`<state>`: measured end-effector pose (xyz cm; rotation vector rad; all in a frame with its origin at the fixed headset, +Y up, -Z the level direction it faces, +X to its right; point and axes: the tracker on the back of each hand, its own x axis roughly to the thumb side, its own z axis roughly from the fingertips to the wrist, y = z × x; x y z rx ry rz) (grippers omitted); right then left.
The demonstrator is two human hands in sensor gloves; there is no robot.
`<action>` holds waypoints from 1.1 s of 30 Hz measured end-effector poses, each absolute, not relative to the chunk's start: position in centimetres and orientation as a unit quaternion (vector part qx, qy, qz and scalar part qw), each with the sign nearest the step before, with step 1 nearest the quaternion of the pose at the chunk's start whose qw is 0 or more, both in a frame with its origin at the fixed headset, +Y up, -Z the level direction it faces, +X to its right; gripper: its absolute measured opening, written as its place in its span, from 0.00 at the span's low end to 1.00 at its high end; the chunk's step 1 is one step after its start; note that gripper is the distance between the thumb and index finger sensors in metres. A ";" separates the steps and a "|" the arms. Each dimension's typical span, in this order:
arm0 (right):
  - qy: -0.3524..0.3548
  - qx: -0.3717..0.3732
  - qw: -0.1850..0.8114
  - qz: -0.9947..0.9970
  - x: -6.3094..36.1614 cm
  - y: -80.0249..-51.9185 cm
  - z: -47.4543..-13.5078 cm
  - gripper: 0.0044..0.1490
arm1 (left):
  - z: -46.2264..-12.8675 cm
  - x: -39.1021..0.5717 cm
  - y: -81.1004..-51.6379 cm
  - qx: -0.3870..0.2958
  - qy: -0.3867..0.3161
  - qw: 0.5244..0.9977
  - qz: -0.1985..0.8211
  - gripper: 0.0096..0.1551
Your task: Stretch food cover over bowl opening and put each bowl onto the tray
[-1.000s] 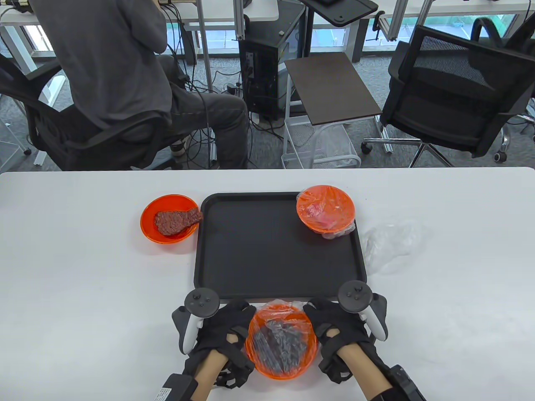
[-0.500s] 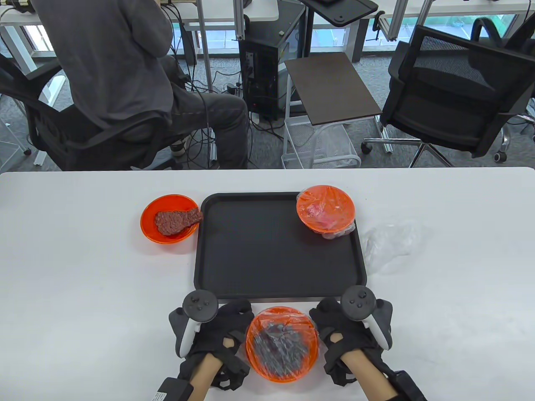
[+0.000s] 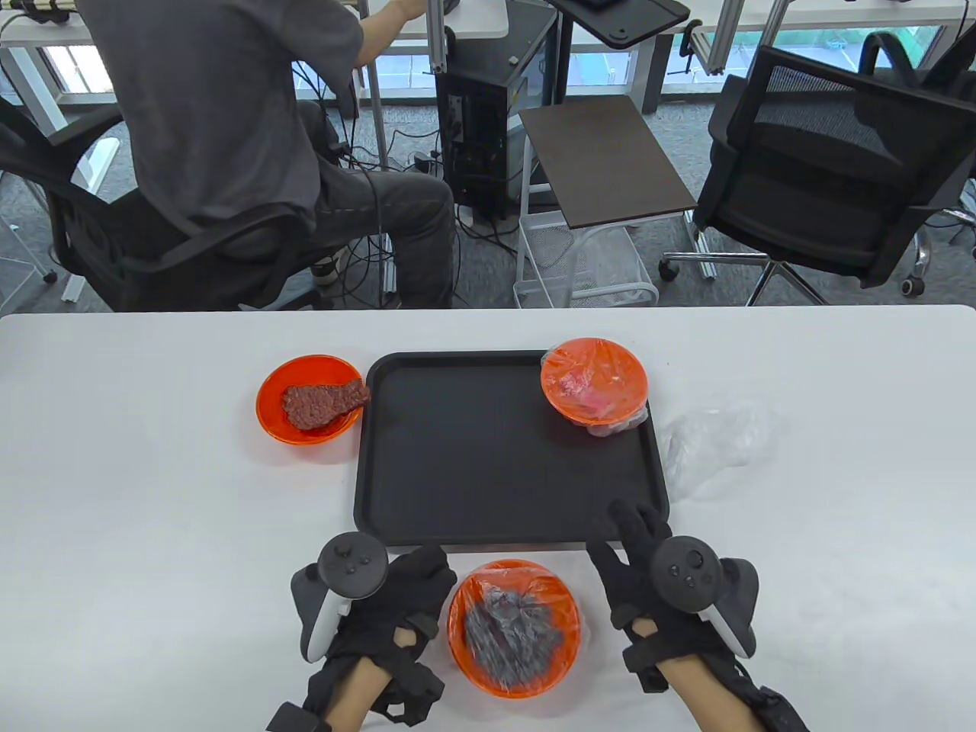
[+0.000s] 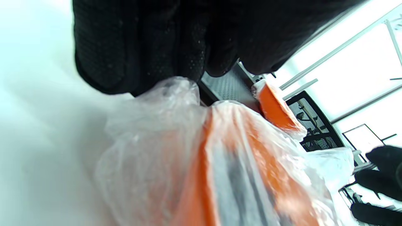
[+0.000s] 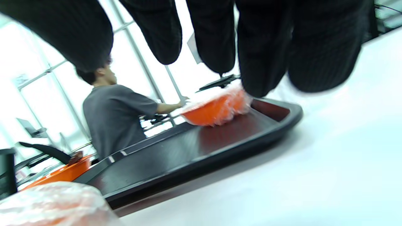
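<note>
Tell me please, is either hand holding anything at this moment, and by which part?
The left hand has its fingers on the plastic cover's bunched edge at the near bowl's left rim. The right hand holds nothing.

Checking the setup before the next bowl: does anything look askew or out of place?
Mostly tidy. The meat in the uncovered left bowl pokes over its rim toward the tray. A loose clear cover lies crumpled on the table right of the tray.

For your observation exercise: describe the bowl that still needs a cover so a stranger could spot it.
Find the black tray mid-table. Just off its far-left corner, on the white table, sits an orange bowl. Unlike the other two, no plastic film covers it, leaving its brown meat exposed.
</note>
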<state>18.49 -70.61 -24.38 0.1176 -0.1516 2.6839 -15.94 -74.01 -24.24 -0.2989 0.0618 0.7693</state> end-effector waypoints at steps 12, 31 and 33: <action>-0.009 0.113 0.111 0.987 19.8 -72.8 -23.2 0.57 | -22.2 -13.1 -74.5 -0.198 0.042 0.921 0.333 0.40; 0.007 0.082 0.159 0.984 20.5 -73.3 -24.0 0.55 | -28.0 -14.3 -69.9 -0.150 0.088 0.908 0.382 0.29; 0.003 0.082 0.165 0.983 20.5 -73.2 -24.0 0.54 | -30.5 -15.0 -69.2 -0.138 0.113 0.910 0.375 0.30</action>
